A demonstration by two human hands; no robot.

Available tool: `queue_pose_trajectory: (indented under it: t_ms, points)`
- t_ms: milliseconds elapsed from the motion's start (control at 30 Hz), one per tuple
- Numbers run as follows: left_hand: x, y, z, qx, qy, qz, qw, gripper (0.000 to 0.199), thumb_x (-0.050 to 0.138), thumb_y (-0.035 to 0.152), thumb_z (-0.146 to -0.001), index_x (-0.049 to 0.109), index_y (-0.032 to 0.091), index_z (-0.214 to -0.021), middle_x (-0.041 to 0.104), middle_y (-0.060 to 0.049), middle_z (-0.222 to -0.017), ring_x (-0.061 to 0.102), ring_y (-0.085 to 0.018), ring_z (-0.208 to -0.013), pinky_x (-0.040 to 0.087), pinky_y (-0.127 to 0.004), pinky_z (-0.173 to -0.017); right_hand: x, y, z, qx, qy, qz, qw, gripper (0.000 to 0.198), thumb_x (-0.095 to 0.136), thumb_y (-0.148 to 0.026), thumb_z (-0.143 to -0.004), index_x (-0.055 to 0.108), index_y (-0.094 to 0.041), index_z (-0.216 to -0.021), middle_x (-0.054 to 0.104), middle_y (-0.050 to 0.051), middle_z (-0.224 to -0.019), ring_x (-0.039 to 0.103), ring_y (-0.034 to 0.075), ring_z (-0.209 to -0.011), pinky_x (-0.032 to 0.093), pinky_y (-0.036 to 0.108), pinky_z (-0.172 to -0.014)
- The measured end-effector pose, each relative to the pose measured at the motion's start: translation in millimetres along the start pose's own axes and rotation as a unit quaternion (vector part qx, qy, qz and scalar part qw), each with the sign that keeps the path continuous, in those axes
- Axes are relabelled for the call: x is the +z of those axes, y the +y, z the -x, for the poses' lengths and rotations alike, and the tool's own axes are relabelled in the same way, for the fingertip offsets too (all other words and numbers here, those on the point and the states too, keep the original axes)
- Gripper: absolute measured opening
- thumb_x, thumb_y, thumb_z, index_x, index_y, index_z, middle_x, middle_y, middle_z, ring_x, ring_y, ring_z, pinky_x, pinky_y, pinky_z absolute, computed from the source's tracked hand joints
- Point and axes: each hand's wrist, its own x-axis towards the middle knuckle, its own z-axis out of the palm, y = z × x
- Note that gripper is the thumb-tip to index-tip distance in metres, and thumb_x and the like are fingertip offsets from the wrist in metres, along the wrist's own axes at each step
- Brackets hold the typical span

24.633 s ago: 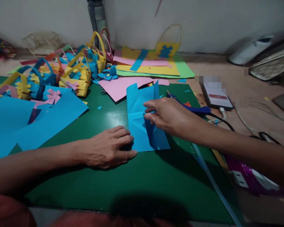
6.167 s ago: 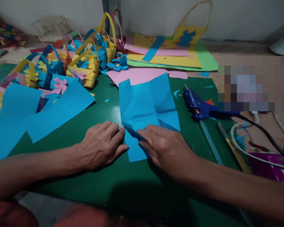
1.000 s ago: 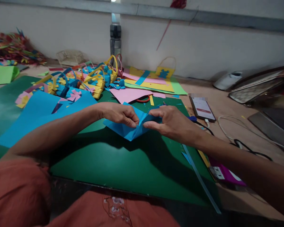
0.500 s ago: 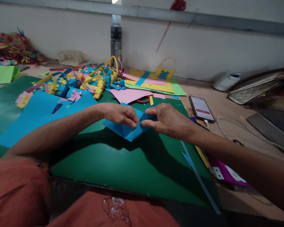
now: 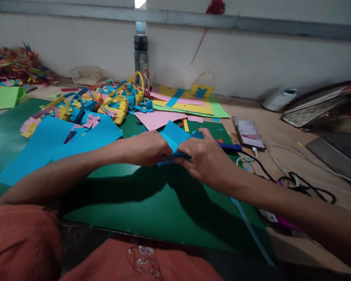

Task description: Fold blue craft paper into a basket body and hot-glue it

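Note:
A folded piece of blue paper [image 5: 175, 134] is held between my two hands over the green mat [image 5: 152, 207]. My left hand [image 5: 152, 148] pinches its left side, fingers closed with the tips partly hidden. Thumb and fingers of my right hand [image 5: 203, 156] grip the right side, close beside the left hand. One flap of the paper stands up behind the hands, while its lower part is mostly covered by them. Past the right hand lies a dark blue handled tool [image 5: 231, 148] with a black cord; its front end is hidden.
Blue sheets [image 5: 46, 144] lie at left, before several small paper baskets [image 5: 117, 107]. Coloured sheets [image 5: 190, 105] are stacked at the back. On the right are a phone [image 5: 248, 134], tangled cables [image 5: 307, 187] and a clear glue-like stick [image 5: 253, 234]. A bottle [image 5: 141, 54] stands by the wall.
The blue paper has been turned and tilted, so a flap now stands up behind the hands. My right hand has shifted slightly down. More of the blue tool and black cord shows.

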Motion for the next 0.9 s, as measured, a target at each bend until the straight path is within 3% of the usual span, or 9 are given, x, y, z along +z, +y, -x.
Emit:
queue_pose_trajectory:
  t_ms: [100, 167, 233, 333, 567, 767, 900]
  points:
    - [11.8, 18.1, 6.0, -0.004, 0.064, -0.175, 0.982, 0.013, 0.053, 0.01, -0.078, 0.062, 0.017, -0.072, 0.06, -0.003, -0.068, 0.053, -0.018, -0.072, 0.037, -0.041, -0.085, 5.1, -5.5, 21.1, -0.046, 0.063, 0.046, 0.996, 0.014, 0.051, -0.022, -0.084, 0.063, -0.015, -0.08, 0.067, 0.009, -0.08, 0.056, 0.022, -0.08, 0.025, 0.049, -0.093]
    - [24.8, 26.9, 11.7, 0.01, 0.127, -0.256, 0.958, 0.017, 0.049, 0.014, -0.083, 0.064, 0.018, -0.074, 0.062, -0.005, -0.075, 0.053, -0.021, -0.08, 0.033, -0.046, -0.092, 8.5, -10.2, 34.0, -0.075, 0.081, 0.08, 0.991, 0.015, 0.049, -0.019, -0.084, 0.063, -0.015, -0.082, 0.067, 0.01, -0.084, 0.056, 0.023, -0.083, 0.026, 0.049, -0.093]
    - [38.9, 31.9, 18.5, 0.052, 0.174, -0.323, 0.929, 0.021, 0.045, 0.014, -0.085, 0.065, 0.019, -0.079, 0.064, -0.007, -0.09, 0.051, -0.022, -0.089, 0.031, -0.045, -0.096, 11.1, -14.9, 43.1, -0.095, 0.08, 0.109, 0.986, 0.016, 0.048, -0.016, -0.084, 0.063, -0.015, -0.079, 0.066, 0.009, -0.08, 0.055, 0.023, -0.079, 0.028, 0.048, -0.092]
    - [56.1, 34.1, 28.6, 0.1, 0.197, -0.386, 0.896, 0.024, 0.043, 0.012, -0.083, 0.067, 0.014, -0.089, 0.061, -0.01, -0.1, 0.047, -0.022, -0.095, 0.034, -0.042, -0.094, 11.8, -21.1, 47.7, -0.114, 0.049, 0.113, 0.986, 0.017, 0.048, -0.012, -0.081, 0.063, -0.016, -0.077, 0.064, 0.006, -0.072, 0.053, 0.021, -0.072, 0.028, 0.048, -0.091]
    - [69.5, 37.8, 41.0, 0.106, 0.183, -0.418, 0.884, 0.024, 0.047, 0.012, -0.077, 0.069, 0.013, -0.088, 0.06, -0.01, -0.095, 0.045, -0.021, -0.089, 0.036, -0.036, -0.082, 18.3, -30.6, 35.7, -0.111, -0.094, 0.062, 0.987, 0.016, 0.053, -0.008, -0.075, 0.064, -0.018, -0.081, 0.063, 0.009, -0.077, 0.056, 0.023, -0.074, 0.037, 0.039, -0.07]
    - [71.0, 47.8, 43.4, 0.053, 0.098, -0.413, 0.904, 0.017, 0.051, 0.01, -0.068, 0.066, 0.018, -0.069, 0.054, -0.007, -0.079, 0.043, -0.02, -0.078, 0.035, -0.036, -0.074, 32.5, -26.0, 27.2, -0.099, -0.119, 0.065, 0.986, 0.016, 0.054, -0.012, -0.076, 0.065, -0.017, -0.087, 0.066, 0.013, -0.087, 0.058, 0.022, -0.075, 0.037, 0.035, -0.063]
    - [71.5, 54.2, 43.6, 0.027, 0.085, -0.429, 0.899, 0.023, 0.05, 0.01, -0.063, 0.069, 0.018, -0.075, 0.056, -0.008, -0.087, 0.043, -0.022, -0.085, 0.033, -0.039, -0.085, 26.2, -20.9, 21.9, -0.074, -0.123, 0.049, 0.988, 0.024, 0.053, -0.014, -0.077, 0.063, -0.017, -0.099, 0.066, 0.011, -0.089, 0.06, 0.022, -0.077, 0.037, 0.033, -0.061]
